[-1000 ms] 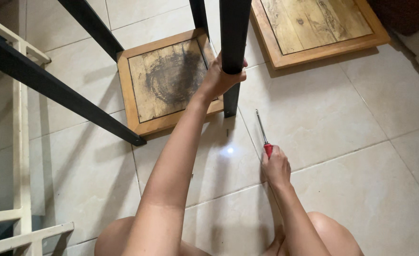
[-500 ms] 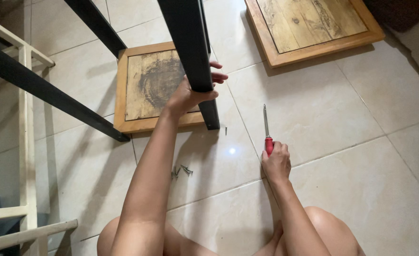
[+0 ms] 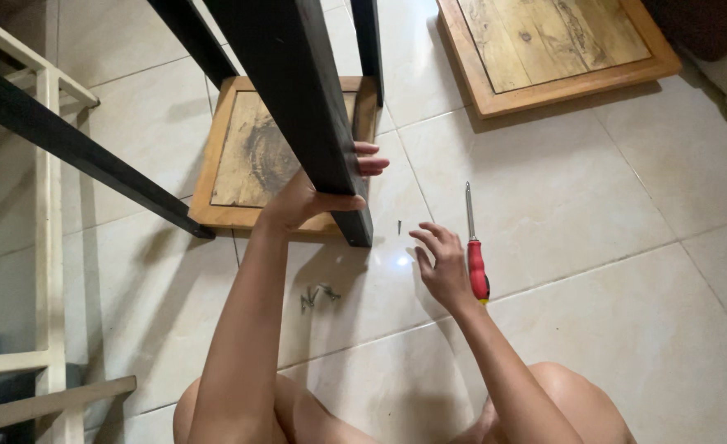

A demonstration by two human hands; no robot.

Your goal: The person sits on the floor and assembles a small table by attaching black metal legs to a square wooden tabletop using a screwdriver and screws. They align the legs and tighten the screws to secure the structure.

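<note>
Head view, near to far, all relative to the black leg point(image 3: 314, 115). Nearest me, my right hand point(image 3: 444, 267) hovers open over the floor tiles point(image 3: 610, 247), fingers spread, gripping nothing. The screwdriver point(image 3: 474, 247) lies flat just beside it, red handle toward me, shaft pointing away, right of the leg's foot. Half a second ago I had that handle in my fist; now it's down and the hand is free. Loose screws point(image 3: 316, 294) sit in a small pile near the foot, on my side, and one single screw point(image 3: 399, 227) lies just right of the foot. My left hand point(image 3: 318, 193) is wrapped round the leg low down, fingers closed on it, steadying the frame upright. Grip is lower now and the leg leans closer to me. Behind the leg, small wood panel point(image 3: 248, 156); farther right, large panel point(image 3: 544, 45).
</note>
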